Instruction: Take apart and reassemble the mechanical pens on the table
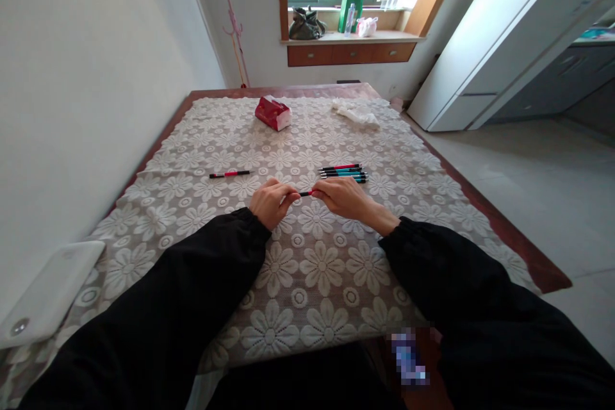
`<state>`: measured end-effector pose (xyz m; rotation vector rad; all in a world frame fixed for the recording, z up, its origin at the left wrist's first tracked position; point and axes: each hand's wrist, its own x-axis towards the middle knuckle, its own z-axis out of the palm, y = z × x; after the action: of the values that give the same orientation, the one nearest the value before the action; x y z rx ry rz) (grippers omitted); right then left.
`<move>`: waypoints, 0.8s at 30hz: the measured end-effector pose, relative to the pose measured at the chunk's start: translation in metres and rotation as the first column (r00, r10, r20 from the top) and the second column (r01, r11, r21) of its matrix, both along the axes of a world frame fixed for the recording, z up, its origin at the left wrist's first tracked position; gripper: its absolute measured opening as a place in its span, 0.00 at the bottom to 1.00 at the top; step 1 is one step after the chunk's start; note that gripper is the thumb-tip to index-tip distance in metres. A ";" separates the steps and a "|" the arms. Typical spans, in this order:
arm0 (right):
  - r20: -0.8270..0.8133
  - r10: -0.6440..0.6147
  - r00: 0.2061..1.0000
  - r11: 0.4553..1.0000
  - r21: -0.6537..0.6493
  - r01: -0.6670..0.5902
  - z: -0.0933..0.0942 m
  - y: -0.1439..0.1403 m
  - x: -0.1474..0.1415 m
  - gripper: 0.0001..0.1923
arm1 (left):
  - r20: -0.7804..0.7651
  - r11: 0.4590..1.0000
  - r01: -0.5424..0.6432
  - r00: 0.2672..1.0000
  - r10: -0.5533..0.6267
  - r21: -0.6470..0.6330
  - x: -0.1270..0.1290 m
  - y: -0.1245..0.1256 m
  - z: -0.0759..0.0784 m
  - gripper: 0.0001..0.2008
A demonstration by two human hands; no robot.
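Between my two hands a black and red pen (306, 193) is held level just above the tablecloth. My left hand (273, 200) pinches its black end, and my right hand (343, 197) closes round the red part, so most of that side is hidden. Just beyond my right hand lies a small group of several pens (342, 172), red and blue with black parts, side by side. Another red and black pen (229, 173) lies alone to the left, beyond my left hand.
The table wears a flower-patterned lace cloth (298, 296). A red tissue pack (273, 113) and a crumpled white plastic bag (356, 115) lie toward the far edge. At the near left sits a white rectangular object (50, 291) with a round silver spot. A wall runs along the left.
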<state>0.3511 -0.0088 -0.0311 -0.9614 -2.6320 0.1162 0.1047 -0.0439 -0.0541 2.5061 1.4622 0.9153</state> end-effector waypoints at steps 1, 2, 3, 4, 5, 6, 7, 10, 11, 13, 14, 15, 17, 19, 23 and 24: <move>-0.001 0.009 1.000 1.000 -0.029 -0.009 0.003 0.004 0.005 0.14 | 0.022 1.000 -0.014 1.000 0.014 0.006 0.000 0.001 0.000 0.14; -0.001 0.017 1.000 0.999 -0.051 -0.017 0.006 0.008 0.011 0.13 | 0.046 0.999 -0.037 0.998 0.036 0.007 0.000 0.001 0.000 0.13; 0.004 0.014 1.000 0.998 -0.062 -0.014 0.009 0.013 0.018 0.12 | 0.072 0.998 -0.066 0.995 0.065 0.007 -0.001 0.002 -0.001 0.14; 0.005 -0.007 1.000 0.998 -0.066 0.007 0.013 0.019 0.027 0.10 | 0.094 0.996 -0.095 0.991 0.094 0.005 -0.001 0.002 -0.001 0.14; 0.009 -0.039 0.999 0.997 -0.064 0.039 0.016 0.023 0.036 0.08 | 0.112 0.993 -0.121 0.986 0.120 0.004 -0.001 0.003 -0.002 0.13; 0.022 -0.082 0.996 0.995 -0.053 0.084 0.020 0.028 0.044 0.07 | 0.120 0.990 -0.140 0.983 0.138 0.002 -0.001 0.003 -0.002 0.13; 0.054 -0.114 0.992 0.992 -0.042 0.116 0.023 0.031 0.052 0.07 | 0.120 0.989 -0.151 0.981 0.150 0.000 -0.001 0.004 -0.002 0.12; 0.139 -0.143 0.980 0.989 -0.018 0.147 0.028 0.036 0.066 0.07 | 0.059 0.986 -0.164 0.985 0.164 -0.007 -0.006 0.009 0.000 0.09; 0.160 -0.131 0.978 0.991 -0.014 0.135 0.028 0.036 0.068 0.07 | 0.027 0.984 -0.178 0.984 0.178 -0.016 -0.010 0.012 0.002 0.08; 0.194 -0.096 0.976 0.995 -0.010 0.100 0.026 0.037 0.067 0.06 | -0.045 0.974 -0.223 0.974 0.221 -0.036 -0.021 0.019 0.007 0.09; 0.207 -0.083 0.975 0.996 -0.008 0.087 0.024 0.037 0.066 0.06 | -0.075 0.964 -0.264 0.963 0.261 -0.040 -0.028 0.023 0.010 0.09; 0.217 -0.074 0.973 0.997 -0.008 0.078 0.022 0.037 0.065 0.05 | -0.108 0.952 -0.303 0.948 0.299 -0.030 -0.035 0.027 0.013 0.11; 0.223 -0.073 0.972 0.997 -0.007 0.077 0.017 0.039 0.063 0.05 | -0.172 0.928 -0.371 0.915 0.366 0.001 -0.051 0.034 0.017 0.14; 0.219 -0.080 0.972 0.996 -0.012 0.085 0.013 0.040 0.062 0.05 | -0.224 0.905 -0.426 0.881 0.416 0.004 -0.065 0.040 0.019 0.16; 0.204 -0.079 0.976 0.996 -0.023 0.086 0.010 0.041 0.063 0.05 | -0.314 0.868 -0.494 0.831 0.460 -0.036 -0.082 0.046 0.018 0.13; 0.201 -0.073 0.977 0.997 -0.021 0.079 0.010 0.041 0.063 0.05 | -0.319 0.867 -0.496 0.830 0.457 -0.052 -0.084 0.047 0.017 0.13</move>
<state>0.4143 0.0324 -0.0210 -1.1374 -2.7767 0.0412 0.0210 0.0032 -0.0368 2.2875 2.2350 0.4658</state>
